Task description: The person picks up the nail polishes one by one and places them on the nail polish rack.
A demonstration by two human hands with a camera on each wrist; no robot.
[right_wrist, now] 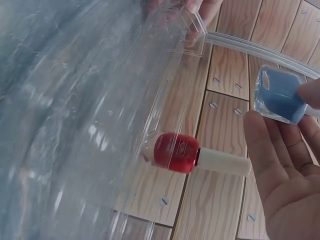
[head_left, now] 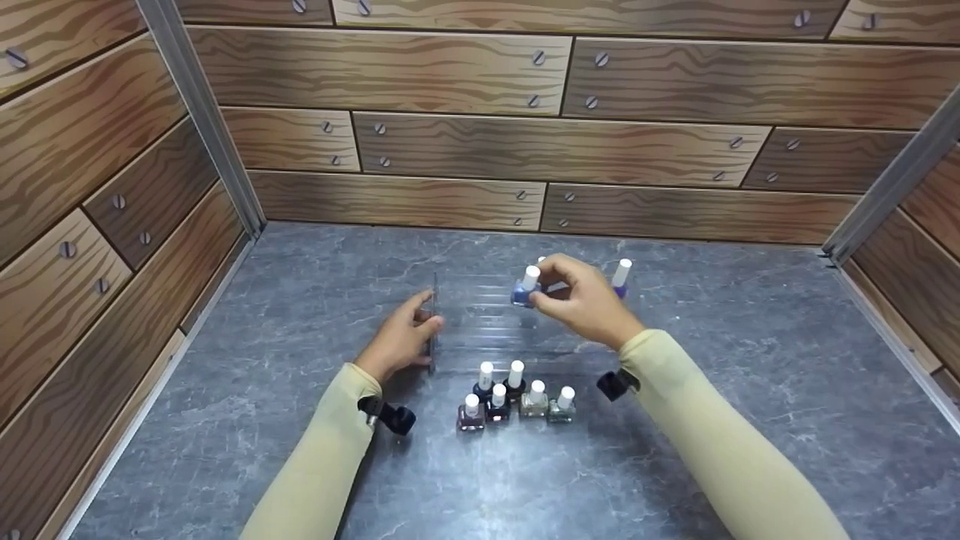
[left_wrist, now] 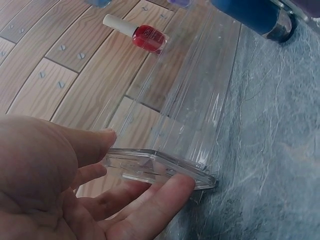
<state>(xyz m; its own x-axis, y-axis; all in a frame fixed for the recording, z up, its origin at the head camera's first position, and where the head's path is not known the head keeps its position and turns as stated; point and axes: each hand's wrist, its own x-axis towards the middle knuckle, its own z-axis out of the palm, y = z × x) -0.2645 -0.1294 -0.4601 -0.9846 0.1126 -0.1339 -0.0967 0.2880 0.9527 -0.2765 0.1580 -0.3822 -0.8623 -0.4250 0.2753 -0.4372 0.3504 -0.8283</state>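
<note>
My right hand (head_left: pixel 589 300) pinches a blue nail polish bottle (head_left: pixel 523 292) with a white cap, held upright over a clear plastic rack (head_left: pixel 487 349). In the right wrist view the same blue bottle (right_wrist: pixel 280 95) sits between thumb and fingers. My left hand (head_left: pixel 397 337) grips the rack's left end panel, thumb on one side and fingers on the other, as the left wrist view shows at the panel (left_wrist: pixel 155 162). A red nail polish bottle (right_wrist: pixel 175 152) stands on the rack, mostly hidden behind my right hand in the head view. A purple-blue bottle (head_left: pixel 621 277) stands farther right.
Several white-capped nail polish bottles stand in front of the rack, among them a dark red one (head_left: pixel 471 416) and a greenish one (head_left: pixel 562 407). Wood-patterned walls (head_left: pixel 450 142) enclose the grey marbled table (head_left: pixel 300 277) at the back and sides.
</note>
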